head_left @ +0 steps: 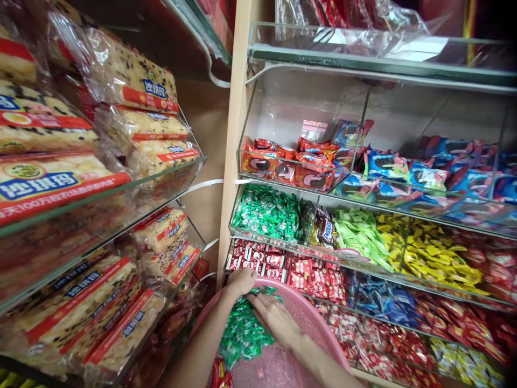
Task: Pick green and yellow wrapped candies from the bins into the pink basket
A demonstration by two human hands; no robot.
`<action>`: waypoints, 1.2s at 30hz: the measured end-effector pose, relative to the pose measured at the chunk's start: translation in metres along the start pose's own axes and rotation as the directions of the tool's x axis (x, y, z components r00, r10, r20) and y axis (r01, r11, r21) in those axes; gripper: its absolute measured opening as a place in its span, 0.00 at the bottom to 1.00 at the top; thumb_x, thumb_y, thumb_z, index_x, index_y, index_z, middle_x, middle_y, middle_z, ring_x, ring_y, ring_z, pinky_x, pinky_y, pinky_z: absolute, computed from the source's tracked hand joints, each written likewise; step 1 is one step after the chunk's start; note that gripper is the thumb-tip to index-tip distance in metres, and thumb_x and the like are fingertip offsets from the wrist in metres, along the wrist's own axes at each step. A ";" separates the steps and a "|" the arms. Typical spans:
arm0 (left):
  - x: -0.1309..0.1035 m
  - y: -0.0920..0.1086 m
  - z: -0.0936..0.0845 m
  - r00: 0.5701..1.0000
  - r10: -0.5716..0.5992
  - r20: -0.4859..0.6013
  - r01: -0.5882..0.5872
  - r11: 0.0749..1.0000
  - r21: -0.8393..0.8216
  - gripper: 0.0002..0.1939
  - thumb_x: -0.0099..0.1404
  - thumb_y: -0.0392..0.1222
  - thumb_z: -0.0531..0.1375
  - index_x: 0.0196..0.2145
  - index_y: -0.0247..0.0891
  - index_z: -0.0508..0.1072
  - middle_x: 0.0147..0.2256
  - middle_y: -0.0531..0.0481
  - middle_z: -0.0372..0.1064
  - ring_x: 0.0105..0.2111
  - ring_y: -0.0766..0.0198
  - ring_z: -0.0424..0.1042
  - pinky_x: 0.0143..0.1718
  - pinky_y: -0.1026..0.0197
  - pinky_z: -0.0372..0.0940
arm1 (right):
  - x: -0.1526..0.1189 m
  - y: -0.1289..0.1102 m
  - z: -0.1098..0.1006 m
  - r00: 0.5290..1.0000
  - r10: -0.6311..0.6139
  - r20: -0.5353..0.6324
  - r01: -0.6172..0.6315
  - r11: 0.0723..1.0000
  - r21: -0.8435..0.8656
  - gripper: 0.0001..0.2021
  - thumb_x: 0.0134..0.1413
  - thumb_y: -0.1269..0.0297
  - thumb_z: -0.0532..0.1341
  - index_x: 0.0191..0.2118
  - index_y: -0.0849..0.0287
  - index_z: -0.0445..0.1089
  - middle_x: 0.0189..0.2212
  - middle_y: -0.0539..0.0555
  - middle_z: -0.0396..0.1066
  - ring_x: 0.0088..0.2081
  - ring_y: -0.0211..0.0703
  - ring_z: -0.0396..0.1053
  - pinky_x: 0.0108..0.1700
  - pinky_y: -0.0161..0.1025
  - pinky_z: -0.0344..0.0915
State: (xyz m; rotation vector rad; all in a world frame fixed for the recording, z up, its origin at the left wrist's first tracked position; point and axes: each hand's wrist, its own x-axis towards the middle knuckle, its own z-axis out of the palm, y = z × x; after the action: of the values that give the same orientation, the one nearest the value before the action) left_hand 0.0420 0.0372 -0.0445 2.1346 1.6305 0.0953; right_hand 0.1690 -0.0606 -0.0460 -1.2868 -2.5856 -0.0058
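Head view: pink basket (pixel 278 364) at the lower centre of the frame, green-wrapped sweets (pixel 242 328) heaped inside, red packets (pixel 221 374) at their near edge.
Left hand: (pixel 241 281) at the heap's far edge, by the basket rim; fingers bent, their grip hidden.
Right hand: (pixel 277 318) over the heap; fingers extended and slightly parted, nothing visibly clasped.
Spill risk: sweets pushed or lifted at the far edge could slide over the rim, the wrappers being small and probably slick.
Stray risk: loose pieces could drop among the red-and-white packets (pixel 256 256) just beyond the rim.
Mixing risk: a broad sweep could catch the red packets, which adjoin the green heap.
Tipping risk: pressure on one side could tilt the basket; its support cannot be seen.
Shelf, centre: clear-walled compartment (pixel 262 231) with similar green sweets; a raised hand could knock its edge.
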 end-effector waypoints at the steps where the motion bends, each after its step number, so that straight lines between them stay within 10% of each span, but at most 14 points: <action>1: 0.000 0.000 0.000 1.000 -0.001 0.000 0.001 1.000 -0.003 0.24 0.62 0.49 0.39 0.37 0.39 0.72 0.41 0.43 0.70 0.41 0.56 0.69 0.39 0.60 0.61 | 0.000 -0.001 -0.002 1.000 -0.010 -0.007 0.010 1.000 0.007 0.16 0.58 0.67 0.48 0.52 0.56 0.57 0.36 0.54 0.68 0.38 0.42 0.67 0.41 0.39 0.65; 10: -0.003 0.004 -0.006 0.998 -0.021 0.057 0.023 0.999 -0.040 0.24 0.63 0.50 0.40 0.39 0.37 0.71 0.41 0.43 0.70 0.41 0.58 0.69 0.38 0.63 0.60 | 0.062 0.016 -0.119 0.918 -0.020 -0.396 0.056 0.995 0.079 0.11 0.59 0.66 0.48 0.44 0.60 0.63 0.33 0.55 0.67 0.35 0.40 0.64 0.40 0.38 0.61; 14: -0.005 0.005 -0.007 0.998 -0.036 0.044 0.037 0.999 -0.025 0.23 0.62 0.48 0.40 0.37 0.39 0.72 0.40 0.44 0.71 0.40 0.57 0.69 0.39 0.60 0.61 | 0.118 0.045 -0.155 0.927 0.023 -0.375 0.024 0.992 0.121 0.10 0.55 0.67 0.53 0.43 0.59 0.65 0.37 0.55 0.66 0.38 0.40 0.63 0.40 0.37 0.59; 22: -0.002 0.003 -0.006 0.999 -0.022 0.027 0.022 1.000 -0.017 0.25 0.62 0.50 0.39 0.36 0.39 0.73 0.40 0.42 0.71 0.41 0.53 0.69 0.39 0.56 0.62 | 0.173 0.071 -0.132 0.980 0.079 -0.181 -0.042 0.979 0.202 0.07 0.42 0.69 0.64 0.31 0.61 0.70 0.31 0.52 0.65 0.32 0.37 0.61 0.35 0.34 0.57; 28: -0.003 0.004 -0.006 0.998 -0.053 0.042 0.053 0.999 -0.007 0.25 0.62 0.50 0.39 0.36 0.39 0.73 0.40 0.42 0.70 0.41 0.55 0.69 0.40 0.58 0.61 | 0.161 0.075 -0.135 0.943 0.164 -0.289 0.009 0.857 0.515 0.06 0.45 0.65 0.59 0.23 0.61 0.65 0.21 0.48 0.64 0.24 0.33 0.59 0.29 0.31 0.57; 33: -0.005 0.006 -0.007 0.999 -0.041 0.030 0.041 0.999 -0.012 0.24 0.62 0.49 0.39 0.37 0.39 0.73 0.41 0.43 0.70 0.41 0.55 0.69 0.39 0.58 0.62 | 0.147 0.088 -0.131 0.935 0.343 -0.090 -0.173 0.664 0.728 0.09 0.40 0.62 0.61 0.28 0.61 0.63 0.17 0.46 0.64 0.19 0.33 0.59 0.24 0.31 0.57; 36: -0.005 0.006 -0.007 0.999 -0.041 0.028 0.041 0.999 -0.005 0.24 0.62 0.48 0.40 0.37 0.39 0.73 0.41 0.43 0.70 0.42 0.55 0.69 0.39 0.57 0.62 | 0.143 0.091 -0.131 0.936 0.347 -0.060 -0.237 0.746 0.622 0.10 0.38 0.62 0.62 0.28 0.61 0.65 0.17 0.46 0.65 0.20 0.33 0.60 0.25 0.31 0.56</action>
State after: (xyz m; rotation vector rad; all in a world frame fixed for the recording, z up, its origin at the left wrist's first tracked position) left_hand 0.0437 0.0339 -0.0347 2.0883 1.6551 0.0563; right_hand 0.1874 0.0922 0.1037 -1.3303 -1.9479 0.6881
